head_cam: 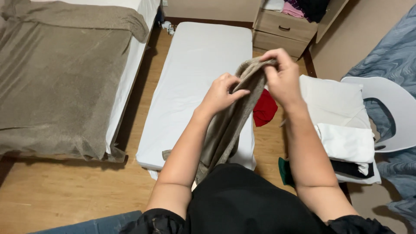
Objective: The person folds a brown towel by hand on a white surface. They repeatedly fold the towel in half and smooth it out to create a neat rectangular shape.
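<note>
Close in front of the person's body, a grey-brown cloth hangs from both hands down past the black top. The left hand pinches one edge between thumb and fingers; the right hand is closed over the bunched top of the cloth, a little higher. The grip is only on the upper end, so the long loose part could slide or twist, and if either pinch slackens the cloth would likely drop onto the white floor mattress below. Just beside the right forearm lies one red garment on the wooden floor, and right of it one stack of folded white linen with a dark piece underneath. One white chair stands further right. To the left is one bed with a brown blanket. Farthest off stands one wooden drawer unit with clothes on top.
</note>
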